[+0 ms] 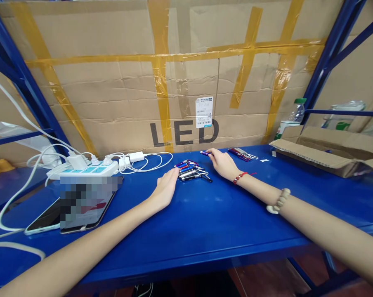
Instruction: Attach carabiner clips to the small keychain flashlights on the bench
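Observation:
Several small metal tubes with carabiner clips, looking like keychain flashlights [189, 174], lie side by side on the blue metal shelf [186, 222]. They are blue, red, silver and black. At their left ends rests my left hand [166, 187], fingers stretched out and held together, holding nothing visible. Between the fingertips of my right hand [222, 164] is a purple-blue keychain flashlight [204, 153], just beyond the row to the right. Part of that flashlight is hidden by the fingers. Farther right lies a second group of dark red and silver keychain flashlights [240, 154].
A white power strip [84, 170] with chargers and cables stands at the left, behind two phones [87, 210]. Across the back rises a large taped carton [121, 99]. At the right are an open cardboard box [325, 154], a green-capped bottle [293, 117] and paper scraps [264, 160].

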The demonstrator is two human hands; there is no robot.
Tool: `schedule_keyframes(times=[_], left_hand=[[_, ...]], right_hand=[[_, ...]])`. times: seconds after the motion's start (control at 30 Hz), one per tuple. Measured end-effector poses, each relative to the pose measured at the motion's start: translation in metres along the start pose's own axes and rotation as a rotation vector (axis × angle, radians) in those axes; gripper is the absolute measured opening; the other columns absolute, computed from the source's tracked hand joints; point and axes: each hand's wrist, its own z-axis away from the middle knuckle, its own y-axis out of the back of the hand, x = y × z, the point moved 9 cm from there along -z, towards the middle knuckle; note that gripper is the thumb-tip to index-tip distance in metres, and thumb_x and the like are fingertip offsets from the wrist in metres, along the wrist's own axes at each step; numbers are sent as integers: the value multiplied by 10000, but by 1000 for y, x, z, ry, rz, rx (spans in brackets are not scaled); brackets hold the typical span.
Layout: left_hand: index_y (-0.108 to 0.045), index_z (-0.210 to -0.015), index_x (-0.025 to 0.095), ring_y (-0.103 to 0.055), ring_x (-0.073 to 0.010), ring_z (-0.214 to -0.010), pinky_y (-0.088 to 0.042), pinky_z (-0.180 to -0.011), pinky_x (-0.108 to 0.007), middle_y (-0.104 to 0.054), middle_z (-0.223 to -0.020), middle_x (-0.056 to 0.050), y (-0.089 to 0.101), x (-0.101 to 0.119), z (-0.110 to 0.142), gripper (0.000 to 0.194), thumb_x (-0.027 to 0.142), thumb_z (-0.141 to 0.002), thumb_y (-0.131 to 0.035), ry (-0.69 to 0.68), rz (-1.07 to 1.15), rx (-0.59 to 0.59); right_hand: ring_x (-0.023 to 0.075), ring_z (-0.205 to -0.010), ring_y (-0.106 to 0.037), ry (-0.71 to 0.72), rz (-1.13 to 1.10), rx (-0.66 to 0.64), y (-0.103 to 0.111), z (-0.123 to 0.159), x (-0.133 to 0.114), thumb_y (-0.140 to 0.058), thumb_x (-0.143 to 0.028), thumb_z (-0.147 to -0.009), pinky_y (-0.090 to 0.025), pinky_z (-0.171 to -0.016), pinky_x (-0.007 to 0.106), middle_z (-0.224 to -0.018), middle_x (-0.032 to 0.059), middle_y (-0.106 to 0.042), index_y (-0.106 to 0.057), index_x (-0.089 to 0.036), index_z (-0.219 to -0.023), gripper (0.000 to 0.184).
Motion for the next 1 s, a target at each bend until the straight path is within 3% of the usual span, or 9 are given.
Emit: schedule_keyframes(times=[0.23, 0.37, 0.5, 0.6, 0.8, 1.0], left_hand=[[-465, -1305, 201, -326, -208, -1356, -186, -1130, -412, -432, -1432, -59, 1, 3, 0, 589, 428, -926, -74, -33, -7, 17], [-476, -1288, 201, -337, -211, -1349, -195, -1127, -422, -443, -1423, -62, 1, 0, -2, 582, 428, -927, -80, -29, 5, 27], [-491, -1276, 182, -370, -216, -1326, -204, -1125, -406, -465, -1405, -67, 2, 3, 0, 588, 431, -925, -91, -49, -1, 31], [-503, -1264, 180, -385, -219, -1314, -221, -1118, -406, -477, -1395, -70, 3, 6, 1, 586, 432, -926, -96, -45, -1, 32], [-489, -1283, 197, -348, -214, -1342, -207, -1124, -398, -450, -1419, -49, 4, 5, 1, 596, 442, -927, -78, -25, -13, 35], [-483, -1290, 187, -349, -222, -1342, -214, -1123, -393, -445, -1422, -51, 3, 5, 1, 596, 440, -928, -82, -23, -24, 28]], right_hand=[[205, -969, -595, 11, -66, 32, 1, 0, -2, -335, -332, -953, -390, -781, 289, -1109, 92, -643, -542, -177, -1076, 287], [183, -833, -607, 59, -34, 42, 5, 2, -10, -423, -428, -917, -374, -704, 262, -982, 59, -675, -577, -192, -1005, 295], [162, -728, -608, 108, 17, 34, 10, 5, -22, -422, -471, -914, -328, -620, 239, -784, 21, -682, -613, -206, -871, 330], [161, -673, -608, 159, 57, -7, 8, 9, -34, -402, -507, -913, -298, -574, 234, -705, 15, -675, -627, -212, -878, 372], [167, -689, -611, 391, 113, -117, -4, 19, -61, -410, -499, -914, -328, -625, 244, -786, 43, -699, -631, -208, -965, 369], [170, -721, -619, 401, 75, -151, -7, 19, -61, -405, -471, -924, -352, -638, 238, -854, 42, -709, -621, -222, -1034, 348]])
